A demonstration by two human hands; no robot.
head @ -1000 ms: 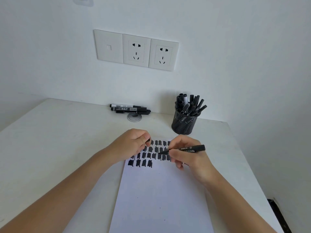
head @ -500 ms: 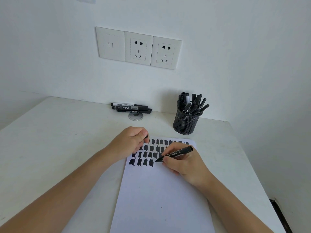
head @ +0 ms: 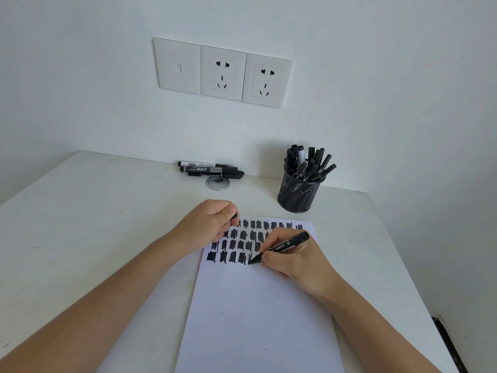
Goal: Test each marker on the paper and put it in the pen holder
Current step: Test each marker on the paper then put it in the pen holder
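My right hand (head: pixel 294 261) grips an uncapped black marker (head: pixel 285 246) with its tip touching the white paper (head: pixel 258 319), at the right end of the lowest row of black scribble patches. My left hand (head: pixel 209 224) rests curled on the paper's top left corner, closed on a small black piece that looks like the marker's cap (head: pixel 235 215). A black mesh pen holder (head: pixel 298 193) full of several black markers stands behind the paper at the right. Three more markers (head: pixel 209 169) lie side by side near the wall.
A round silver disc (head: pixel 217 183) sits in the white table (head: pixel 80 224) just in front of the lying markers. Wall sockets (head: pixel 223 72) are mounted above. The table's right edge drops to a dark floor strip (head: pixel 449 343).
My right hand swung the marker from lying level above the paper down to the lowest row, and a fresh stroke now appears at its tip. The left hand stayed put.
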